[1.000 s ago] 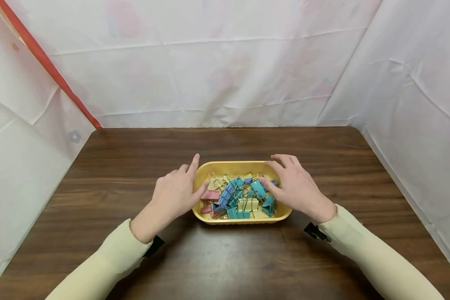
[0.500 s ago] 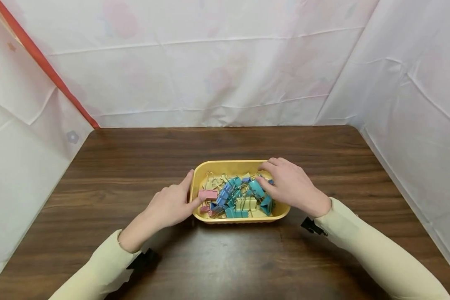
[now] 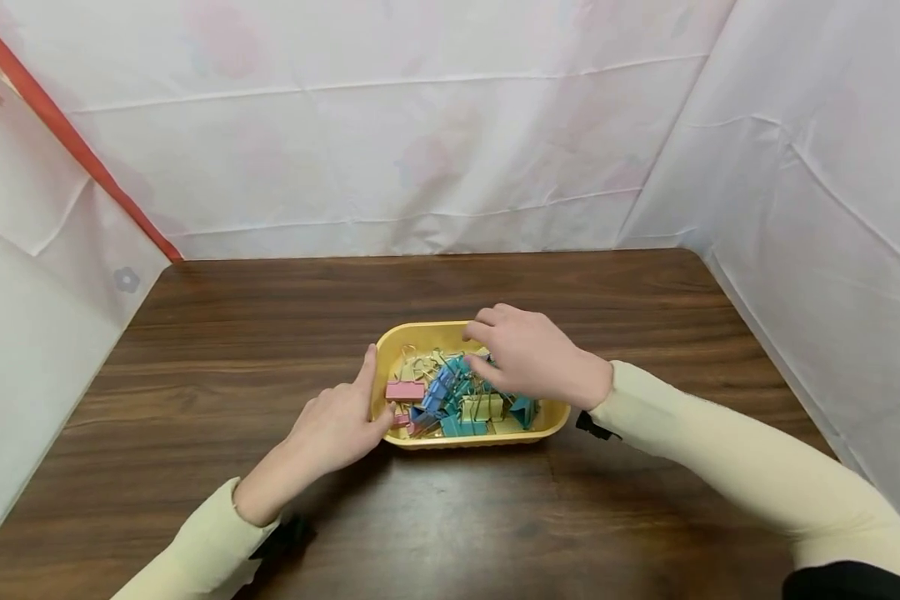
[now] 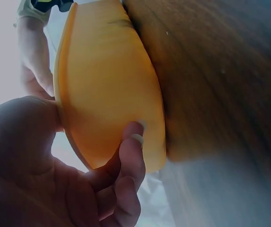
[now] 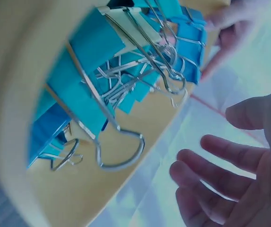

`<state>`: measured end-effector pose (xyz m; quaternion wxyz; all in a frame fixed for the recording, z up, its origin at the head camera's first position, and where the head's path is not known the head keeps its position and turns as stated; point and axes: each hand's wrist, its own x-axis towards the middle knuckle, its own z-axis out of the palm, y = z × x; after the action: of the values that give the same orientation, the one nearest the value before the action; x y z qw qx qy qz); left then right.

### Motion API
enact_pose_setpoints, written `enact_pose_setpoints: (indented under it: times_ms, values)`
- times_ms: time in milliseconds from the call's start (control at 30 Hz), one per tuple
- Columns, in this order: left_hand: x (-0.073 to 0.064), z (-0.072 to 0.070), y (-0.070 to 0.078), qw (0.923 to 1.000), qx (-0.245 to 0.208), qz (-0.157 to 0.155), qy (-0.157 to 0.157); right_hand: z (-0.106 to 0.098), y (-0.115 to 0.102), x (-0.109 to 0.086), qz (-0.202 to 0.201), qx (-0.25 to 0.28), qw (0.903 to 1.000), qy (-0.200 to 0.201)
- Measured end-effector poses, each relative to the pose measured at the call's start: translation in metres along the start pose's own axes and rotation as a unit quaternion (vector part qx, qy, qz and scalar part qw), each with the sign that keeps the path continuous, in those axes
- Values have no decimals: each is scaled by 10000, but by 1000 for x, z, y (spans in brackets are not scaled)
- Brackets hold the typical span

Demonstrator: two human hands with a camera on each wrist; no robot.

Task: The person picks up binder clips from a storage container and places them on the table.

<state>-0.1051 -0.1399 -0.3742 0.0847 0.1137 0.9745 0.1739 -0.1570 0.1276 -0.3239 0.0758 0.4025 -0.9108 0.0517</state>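
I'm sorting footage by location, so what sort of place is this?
Probably a small screened-off work area, perhaps a makeshift filming booth. A dark wood-grain table is walled by creased pale sheeting at the back and both sides, and a yellow tub of binder clips sits on it.

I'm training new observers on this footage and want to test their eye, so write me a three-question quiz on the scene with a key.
1. Multiple choice: what lies in the yellow tray?
a) Pencils
b) Binder clips
c) Coins
2. True or false: the right hand, over the yellow tray, holds nothing.
3. Fill in: the person's ____ hand holds one end of the yellow tray.

Key: 1. b, binder clips. 2. True. 3. Left: the left hand.
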Motion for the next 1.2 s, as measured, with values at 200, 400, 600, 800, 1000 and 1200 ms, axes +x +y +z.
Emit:
enact_pose_setpoints:
  times_ms: [200, 400, 600, 800, 1000, 1200]
  values:
    - [-1, 0, -2, 9999, -58, 16, 89, 6, -9, 19, -859, -188, 9959, -221]
    - [-4, 1, -3, 9998, -93, 63, 147, 12, -18, 33, -1428, -253, 9876, -601]
    - [-3, 1, -2, 9996, -150, 131, 186, 8, -26, 42, -1780, -352, 9762, -1186]
    - [-3, -1, -2, 9997, -112, 132, 170, 3, -33, 48, -2014, -373, 9646, -1659]
    - [-4, -2, -3, 9997, -97, 95, 181, 11, -40, 52, -2238, -717, 9560, -1758]
    - [-5, -1, -2, 9998, -83, 38, 197, 16, -43, 55, -2250, -793, 9572, -1640]
